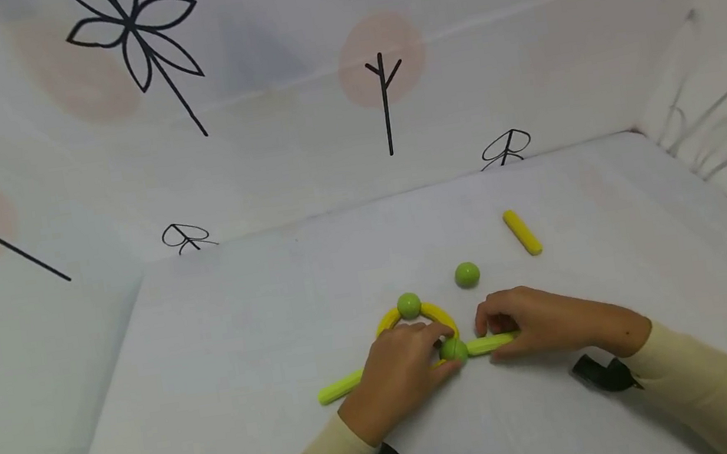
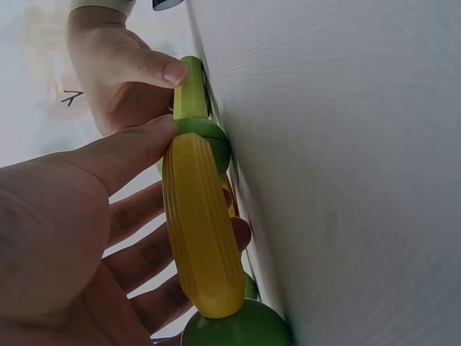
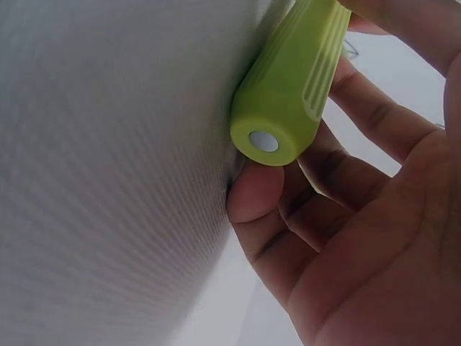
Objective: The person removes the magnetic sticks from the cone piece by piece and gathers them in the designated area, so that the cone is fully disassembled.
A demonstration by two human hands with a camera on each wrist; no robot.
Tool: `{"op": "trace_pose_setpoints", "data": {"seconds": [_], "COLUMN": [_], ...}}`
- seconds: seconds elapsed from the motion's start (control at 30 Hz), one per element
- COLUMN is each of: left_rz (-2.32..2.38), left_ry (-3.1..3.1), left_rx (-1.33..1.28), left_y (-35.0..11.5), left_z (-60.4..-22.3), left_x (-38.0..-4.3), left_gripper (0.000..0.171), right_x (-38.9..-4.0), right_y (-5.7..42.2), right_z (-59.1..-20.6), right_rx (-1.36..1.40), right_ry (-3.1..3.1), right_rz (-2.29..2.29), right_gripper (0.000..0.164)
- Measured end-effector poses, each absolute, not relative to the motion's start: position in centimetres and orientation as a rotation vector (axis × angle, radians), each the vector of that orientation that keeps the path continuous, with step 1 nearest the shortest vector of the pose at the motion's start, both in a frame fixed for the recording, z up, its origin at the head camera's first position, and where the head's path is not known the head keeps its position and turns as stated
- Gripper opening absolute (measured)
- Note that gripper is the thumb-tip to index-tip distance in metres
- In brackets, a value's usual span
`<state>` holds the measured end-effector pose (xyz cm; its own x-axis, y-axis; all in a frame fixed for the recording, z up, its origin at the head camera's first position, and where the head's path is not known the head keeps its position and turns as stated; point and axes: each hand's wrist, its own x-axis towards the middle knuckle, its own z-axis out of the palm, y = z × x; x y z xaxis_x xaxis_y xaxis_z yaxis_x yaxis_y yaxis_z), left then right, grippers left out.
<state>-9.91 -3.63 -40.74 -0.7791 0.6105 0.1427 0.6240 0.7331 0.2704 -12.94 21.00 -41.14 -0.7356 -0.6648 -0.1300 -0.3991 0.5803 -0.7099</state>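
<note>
In the head view my left hand [image 1: 402, 365] pinches a green ball [image 1: 454, 351] between thumb and fingers. That ball sits at the right side of a ring of yellow curved sticks [image 1: 441, 314], with another green ball [image 1: 409, 305] at its top. My right hand [image 1: 544, 319] grips a light green stick [image 1: 488, 344], whose inner end meets the pinched ball. In the right wrist view the stick's outer end shows a silver metal disc [image 3: 263, 140]. A second light green stick [image 1: 340, 388] sticks out left of my left hand, which hides part of the ring.
Beyond the ring lie a loose green ball [image 1: 467, 274] and a straight yellow stick [image 1: 522, 233]. All of it rests on a white cloth surface [image 1: 244, 321], with patterned white sheets [image 1: 297, 151] rising at the back and sides.
</note>
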Motion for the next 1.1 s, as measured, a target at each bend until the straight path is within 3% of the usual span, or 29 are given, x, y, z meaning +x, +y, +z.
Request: {"op": "trace_pose_setpoints", "data": {"seconds": [1.1], "left_rz": [-0.574], "left_ry": [-2.977], "left_rx": [-0.938], "left_y": [-3.69], "left_z": [-40.61], "left_x": [-10.40], "left_gripper": [0.032], "right_x": [-13.17], "right_y": [20.84], "right_z": [-41.12], "right_rx": [-0.922], "right_ry": [2.397], "right_rz": [-0.909], "right_gripper": [0.009]}}
